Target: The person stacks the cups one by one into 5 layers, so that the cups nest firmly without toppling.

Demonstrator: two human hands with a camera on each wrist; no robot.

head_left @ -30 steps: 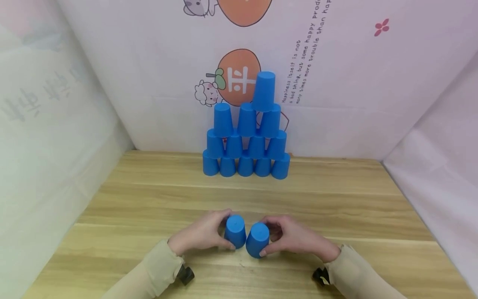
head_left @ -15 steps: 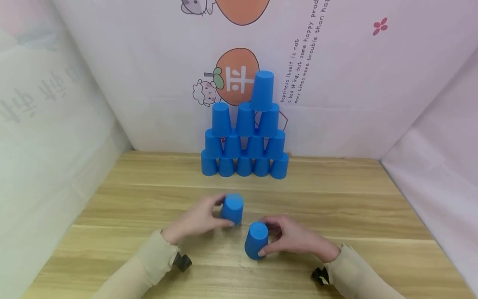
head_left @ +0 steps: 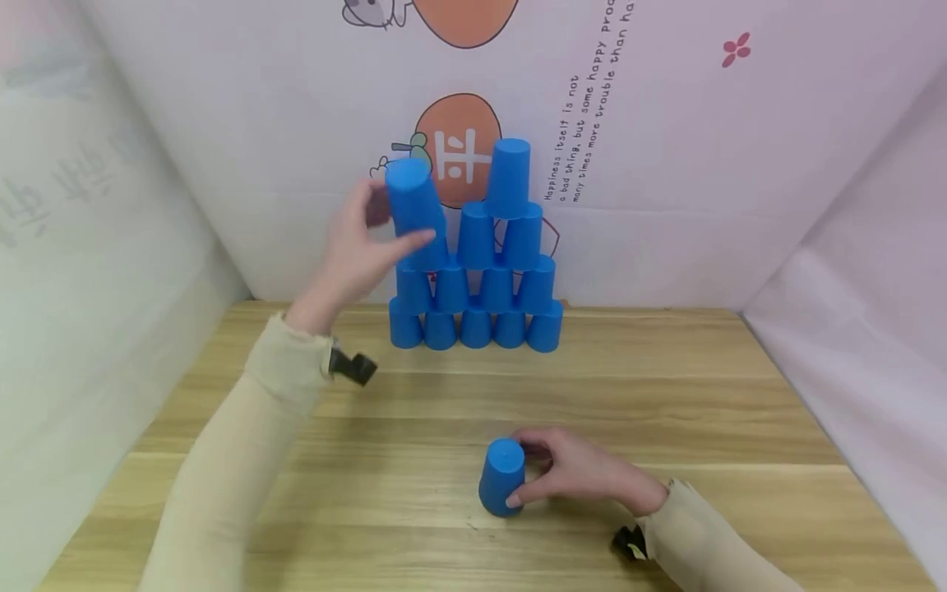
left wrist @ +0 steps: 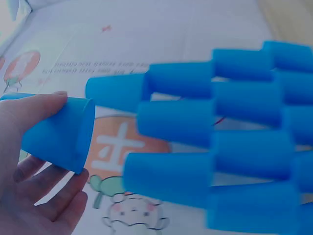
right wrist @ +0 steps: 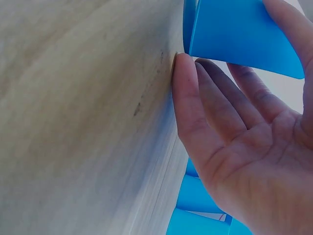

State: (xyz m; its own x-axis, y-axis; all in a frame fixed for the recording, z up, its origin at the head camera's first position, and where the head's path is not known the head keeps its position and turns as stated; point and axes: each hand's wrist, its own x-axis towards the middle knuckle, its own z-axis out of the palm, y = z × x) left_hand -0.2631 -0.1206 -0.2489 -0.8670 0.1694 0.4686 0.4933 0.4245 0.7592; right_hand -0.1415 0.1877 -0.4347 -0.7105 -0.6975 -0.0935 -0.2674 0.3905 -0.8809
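Note:
My left hand [head_left: 351, 242] grips a blue plastic cup [head_left: 410, 197], mouth down, raised in front of the upper left of a cup pyramid [head_left: 476, 329]. In the left wrist view, thumb and fingers stand on either side of this held cup [left wrist: 58, 129], apart from the pyramid's top cup [left wrist: 115, 92]. The left cup of the third row [head_left: 432, 253] is partly hidden behind it in the head view. Low over the table's front, my right hand [head_left: 580, 467] holds another upside-down blue cup [head_left: 501, 483]. A second blue edge shows at that cup's rim [right wrist: 239, 36] in the right wrist view.
The pyramid's rows narrow upward, with one cup [head_left: 509, 177] on the upper right. Behind it hangs a printed white cloth [head_left: 636, 263], and cloth also walls both sides. Wood-grain table surface [head_left: 399, 427] lies between the right hand's cup and the pyramid.
My left hand has lifted its cup from beside the other cup, moving it forward and up to the pyramid's upper left. The right hand and its cup have stayed nearly in place.

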